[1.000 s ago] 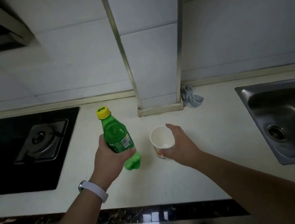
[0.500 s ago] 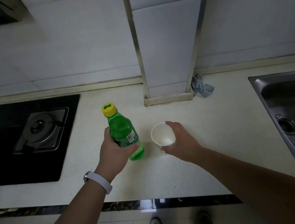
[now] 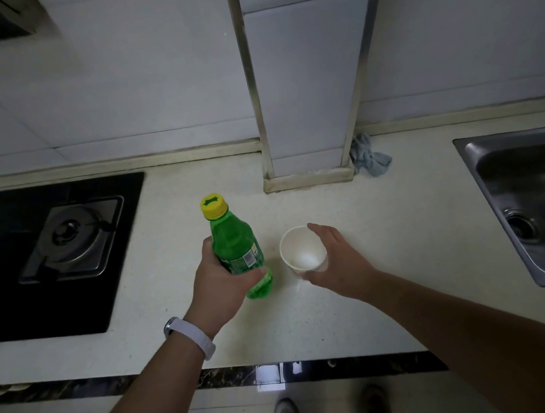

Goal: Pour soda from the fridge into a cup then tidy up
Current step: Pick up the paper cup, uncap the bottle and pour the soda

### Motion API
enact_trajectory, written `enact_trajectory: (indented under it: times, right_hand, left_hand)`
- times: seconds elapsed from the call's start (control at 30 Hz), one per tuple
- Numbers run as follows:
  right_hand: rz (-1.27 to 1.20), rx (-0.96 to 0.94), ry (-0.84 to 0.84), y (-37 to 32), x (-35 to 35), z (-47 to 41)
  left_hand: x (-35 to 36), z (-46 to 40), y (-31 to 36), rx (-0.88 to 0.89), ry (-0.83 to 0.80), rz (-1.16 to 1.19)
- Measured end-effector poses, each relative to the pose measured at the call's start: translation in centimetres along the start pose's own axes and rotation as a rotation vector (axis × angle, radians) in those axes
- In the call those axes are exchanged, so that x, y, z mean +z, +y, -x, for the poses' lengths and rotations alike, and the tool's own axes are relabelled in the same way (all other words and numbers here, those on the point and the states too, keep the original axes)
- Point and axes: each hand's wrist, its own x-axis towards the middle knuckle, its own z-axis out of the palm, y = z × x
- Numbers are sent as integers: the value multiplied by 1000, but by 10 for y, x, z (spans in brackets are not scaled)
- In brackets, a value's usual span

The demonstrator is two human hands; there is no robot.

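Now I am getting ready to pour. My left hand (image 3: pixel 220 285) is wrapped tight around the green soda bottle (image 3: pixel 237 249), which stands on the counter (image 3: pixel 404 242) with its yellow cap (image 3: pixel 213 206) on. My right hand (image 3: pixel 336 258) holds the white cup (image 3: pixel 302 248) just beside it, fingers (image 3: pixel 323 231) curled round its far side. The cup looks empty. Next, I think, the cap must twist off, so one hand has to let go.
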Motion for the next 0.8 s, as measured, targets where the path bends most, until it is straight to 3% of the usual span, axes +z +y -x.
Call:
enact_trajectory:
  times: [0.53,0.8]
  right_hand:
    - [-17,-5,-31,-74,-81,10]
    - [-100,-133,51,-151,-127,19]
  left_hand:
    - [-21,16,42,82,-11,-18]
    - [-42,24,72,195,-12,-61]
